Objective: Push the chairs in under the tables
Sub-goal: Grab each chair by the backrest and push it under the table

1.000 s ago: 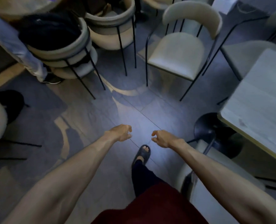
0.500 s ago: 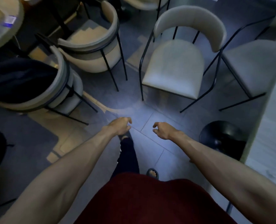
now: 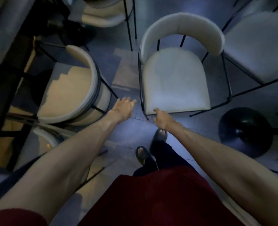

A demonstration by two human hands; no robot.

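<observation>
A cream padded chair with a curved backrest and thin black legs stands straight ahead, its seat front facing me. My right hand is at the front left corner of that seat, fingers curled, touching or just short of the edge; I cannot tell which. My left hand reaches forward over the floor with fingers spread, in the gap between this chair and a round-backed cream chair on the left. It holds nothing.
A third cream chair stands at the right, close beside the middle one. A black round table base sits on the floor at right. A dark table frame runs down the left. More chairs stand at the top.
I have stepped closer; the middle chair now fills the view. Both hands moved forward, the left one opening its fingers, the right one reaching the seat's front corner.
</observation>
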